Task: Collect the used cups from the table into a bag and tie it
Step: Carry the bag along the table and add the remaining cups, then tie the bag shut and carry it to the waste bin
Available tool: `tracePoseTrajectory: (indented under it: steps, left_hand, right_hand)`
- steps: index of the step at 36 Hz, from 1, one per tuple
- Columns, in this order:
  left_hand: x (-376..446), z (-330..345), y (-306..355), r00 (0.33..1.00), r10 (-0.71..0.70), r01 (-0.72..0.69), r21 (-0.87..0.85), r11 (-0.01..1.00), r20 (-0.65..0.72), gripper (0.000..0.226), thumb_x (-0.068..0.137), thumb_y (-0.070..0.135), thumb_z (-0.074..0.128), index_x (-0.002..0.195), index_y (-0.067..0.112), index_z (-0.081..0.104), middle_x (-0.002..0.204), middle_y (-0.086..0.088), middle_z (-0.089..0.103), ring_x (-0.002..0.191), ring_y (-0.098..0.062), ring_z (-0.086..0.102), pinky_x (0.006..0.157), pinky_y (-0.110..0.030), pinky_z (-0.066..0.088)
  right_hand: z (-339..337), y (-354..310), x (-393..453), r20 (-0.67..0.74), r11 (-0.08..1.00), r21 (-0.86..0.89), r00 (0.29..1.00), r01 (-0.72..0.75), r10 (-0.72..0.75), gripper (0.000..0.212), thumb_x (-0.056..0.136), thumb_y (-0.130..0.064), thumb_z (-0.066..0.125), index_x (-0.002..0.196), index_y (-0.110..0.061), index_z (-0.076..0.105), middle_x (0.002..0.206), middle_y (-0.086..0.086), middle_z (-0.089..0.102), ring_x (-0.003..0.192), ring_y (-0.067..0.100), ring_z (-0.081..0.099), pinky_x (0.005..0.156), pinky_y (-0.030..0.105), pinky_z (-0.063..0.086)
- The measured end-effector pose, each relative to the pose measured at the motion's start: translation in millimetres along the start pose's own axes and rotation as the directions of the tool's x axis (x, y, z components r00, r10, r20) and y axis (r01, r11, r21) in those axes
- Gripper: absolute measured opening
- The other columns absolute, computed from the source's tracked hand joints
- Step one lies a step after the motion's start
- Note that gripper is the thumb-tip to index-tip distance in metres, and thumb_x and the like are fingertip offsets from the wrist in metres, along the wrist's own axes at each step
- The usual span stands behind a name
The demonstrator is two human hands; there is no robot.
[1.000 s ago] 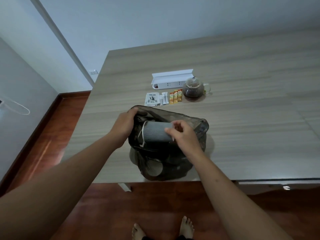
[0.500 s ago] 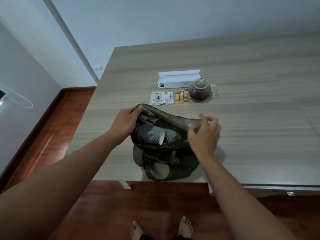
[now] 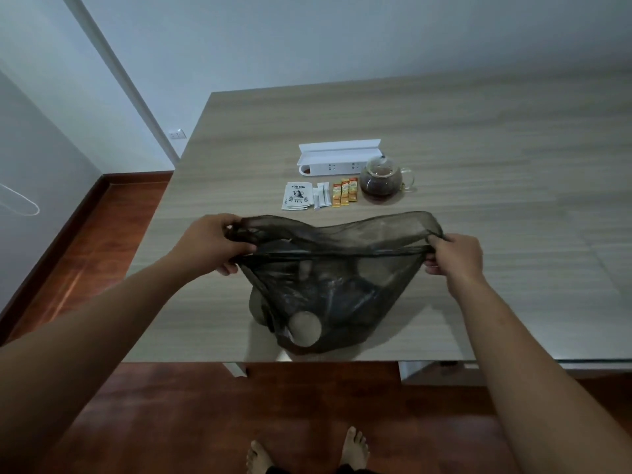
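The dark see-through bag (image 3: 328,292) sits at the near edge of the table (image 3: 478,138), directly in front of the person, and the collecting part looks finished: no loose cup shows anywhere on the wood around the bag. Inside it, cups (image 3: 304,329) lie jumbled, one pale round bottom pressing against the plastic low on the near side (how many there are in all is hard to say through the dim film). The left hand (image 3: 215,242) is clenched on a gathered bunch of the bag's rim at the bag's left end, and the right hand (image 3: 456,256) pinches the rim at the bag's right end, so the mouth is drawn out into a long taut line between them. This reads as the start of the tying step. The next move would call for bringing the two gripped ends together above the bag, crossing them and pulling a knot snug, with enough slack film kept in each fist. Beyond the bag, well apart from it, stand a glass teapot (image 3: 381,181), a row of sachets (image 3: 319,196) and a white power strip (image 3: 337,160).
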State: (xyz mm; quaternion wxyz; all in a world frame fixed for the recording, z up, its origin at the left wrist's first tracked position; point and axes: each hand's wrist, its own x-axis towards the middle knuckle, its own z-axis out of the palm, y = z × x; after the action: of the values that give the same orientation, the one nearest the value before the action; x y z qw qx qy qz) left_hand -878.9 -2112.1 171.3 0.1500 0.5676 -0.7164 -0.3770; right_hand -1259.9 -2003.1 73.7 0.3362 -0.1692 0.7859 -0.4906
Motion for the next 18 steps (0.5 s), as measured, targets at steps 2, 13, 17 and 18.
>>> tracePoseTrajectory:
  steps: [2, 13, 17, 18]
  left_hand:
    - [1.2, -4.8, -8.7, 0.996, -0.056, 0.064, 0.109, 0.992, -0.071, 0.025, 0.078, 0.011, 0.077, 0.097, 0.023, 0.067, 0.059, -0.005, 0.072, 0.047, -0.022, 0.07, 0.041, -0.026, 0.054]
    - [-3.6, -29.0, -8.5, 0.946, -0.322, 0.302, 0.263, 0.916, 0.036, 0.03, 0.086, 0.028, 0.069, 0.067, 0.005, 0.073, 0.056, -0.01, 0.071, 0.051, -0.023, 0.072, 0.044, -0.026, 0.053]
    - [0.3, -41.8, 6.9, 0.981, -0.195, 0.181, 0.289, 0.94, 0.02, 0.038, 0.091, 0.031, 0.064, 0.065, 0.005, 0.074, 0.056, -0.011, 0.071, 0.051, -0.02, 0.07, 0.051, -0.027, 0.054]
    - [1.5, -44.7, 8.2, 0.99, -0.143, 0.137, 0.26, 0.956, 0.005, 0.036, 0.091, 0.028, 0.064, 0.066, 0.004, 0.074, 0.058, -0.011, 0.071, 0.053, -0.019, 0.07, 0.053, -0.027, 0.054]
  right_hand:
    - [-15.7, 2.1, 1.3, 0.008, 0.999, 0.037, 1.0, 0.014, -0.015, 0.018, 0.091, -0.011, 0.059, 0.075, -0.009, 0.065, 0.057, 0.012, 0.057, 0.046, 0.024, 0.058, 0.046, 0.029, 0.052]
    - [-70.6, 5.0, 7.0, -0.043, 0.979, -0.104, 0.982, 0.176, -0.181, 0.015, 0.083, -0.014, 0.06, 0.078, -0.014, 0.073, 0.055, 0.007, 0.065, 0.051, 0.019, 0.065, 0.055, 0.031, 0.055]
    - [-76.6, -4.2, 4.6, -0.06, 0.955, -0.107, 0.957, 0.276, -0.283, 0.019, 0.083, -0.017, 0.055, 0.081, -0.016, 0.075, 0.065, 0.005, 0.07, 0.055, 0.013, 0.069, 0.052, 0.027, 0.054]
    - [-77.5, -7.7, 3.5, -0.052, 0.948, -0.083, 0.949, 0.306, -0.311, 0.02, 0.083, -0.018, 0.055, 0.079, -0.019, 0.074, 0.069, 0.003, 0.071, 0.059, 0.012, 0.07, 0.051, 0.027, 0.055]
